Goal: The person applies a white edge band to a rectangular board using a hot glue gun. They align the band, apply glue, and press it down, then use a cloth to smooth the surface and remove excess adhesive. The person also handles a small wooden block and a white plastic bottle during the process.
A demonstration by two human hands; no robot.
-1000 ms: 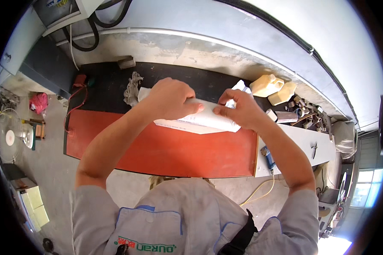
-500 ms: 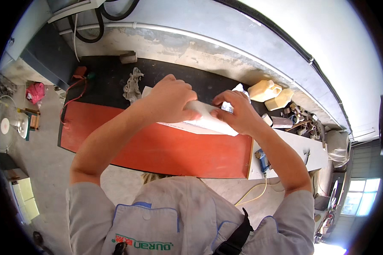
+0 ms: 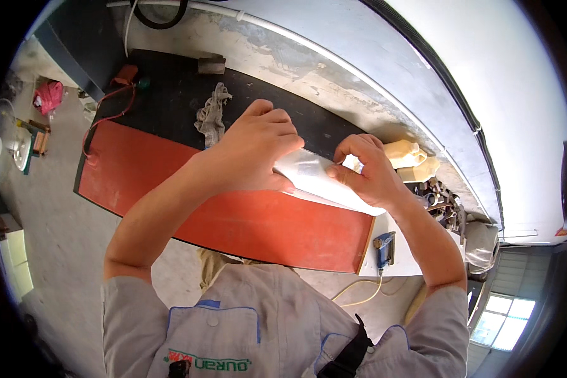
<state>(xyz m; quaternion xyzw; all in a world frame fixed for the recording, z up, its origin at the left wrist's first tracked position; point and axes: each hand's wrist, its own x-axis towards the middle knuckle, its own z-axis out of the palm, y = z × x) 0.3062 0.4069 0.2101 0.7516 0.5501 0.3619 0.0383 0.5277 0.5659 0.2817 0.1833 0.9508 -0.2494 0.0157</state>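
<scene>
Rightward, the white package (image 3: pixel 312 171) has shifted toward the end of the red panel (image 3: pixel 283 230) beneath it. The left hand (image 3: pixel 258 148) grasps it across its width; whether the right hand (image 3: pixel 373 171) pinches it cannot be told. Probably light and slick, it suits broad support at both ends.

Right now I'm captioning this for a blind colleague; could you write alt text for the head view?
A person's bare left hand and bare right hand handle a white, papery bundle over a red and black workbench. A crumpled grey cloth lies beyond the left hand; two yellow plastic jugs and a blue tool are at right.
</scene>
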